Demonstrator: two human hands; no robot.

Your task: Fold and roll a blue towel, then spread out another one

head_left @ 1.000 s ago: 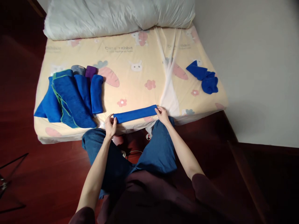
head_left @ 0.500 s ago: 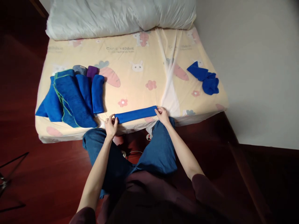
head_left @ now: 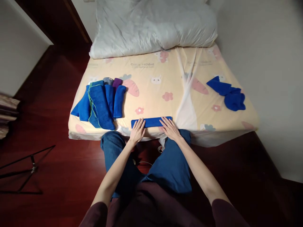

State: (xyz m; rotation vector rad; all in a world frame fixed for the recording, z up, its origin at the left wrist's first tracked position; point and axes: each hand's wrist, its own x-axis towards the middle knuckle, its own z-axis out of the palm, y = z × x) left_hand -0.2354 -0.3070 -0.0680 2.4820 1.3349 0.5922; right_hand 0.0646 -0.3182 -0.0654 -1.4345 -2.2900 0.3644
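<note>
A blue towel [head_left: 152, 122], folded into a long narrow strip, lies flat along the front edge of the bed [head_left: 151, 104]. My left hand [head_left: 137, 131] rests on the strip near its left end, fingers stretched out. Toward the other end, my right hand [head_left: 170, 128] lies with its fingers spread over the cloth. Both palms reach back past the strip toward the bed's edge. Left of my hands is a group of cloths: a loose blue towel with green edging [head_left: 100, 105], a folded blue towel [head_left: 120, 101], and purple [head_left: 117, 82] and grey [head_left: 108, 80] pieces.
Crumpled blue cloths [head_left: 227, 93] lie on the right of the bed. A thick pale quilt [head_left: 153, 28] is heaped along the back. A wall [head_left: 260, 63] borders the right side. Black stand legs [head_left: 30, 170] are on the floor at left.
My fingers have let go of the strip's two ends and now lie flat on top, closer together. The camera view has turned left, so the bed appears further right.
</note>
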